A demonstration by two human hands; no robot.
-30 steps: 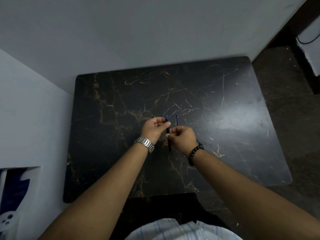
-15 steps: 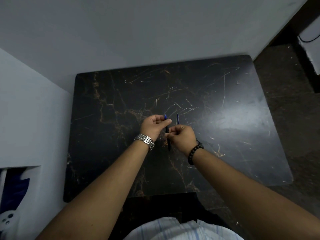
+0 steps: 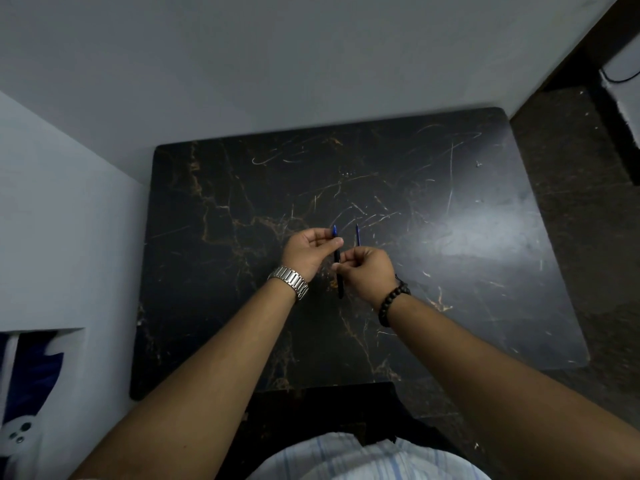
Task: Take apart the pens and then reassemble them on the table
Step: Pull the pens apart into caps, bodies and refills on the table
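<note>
Above the middle of the black marble table (image 3: 450, 237), my left hand (image 3: 308, 249) pinches the upper part of a dark pen barrel (image 3: 337, 275) with a blue tip, which hangs down between both hands. Just to its right, my right hand (image 3: 367, 273) is closed around a thin blue refill (image 3: 357, 235) that sticks up from the fingers. The thumb and fingertips of my right hand sit close to the barrel's middle. What my palms hold beyond this is hidden.
Grey walls close the table in at the back and left. A dark floor lies to the right, with a white object (image 3: 623, 84) and a cable at the far right. A chair edge and my striped shirt are at the bottom.
Both hands have drifted slightly away from me, and the barrel's blue tip shows higher above my left thumb. The grips look the same.
</note>
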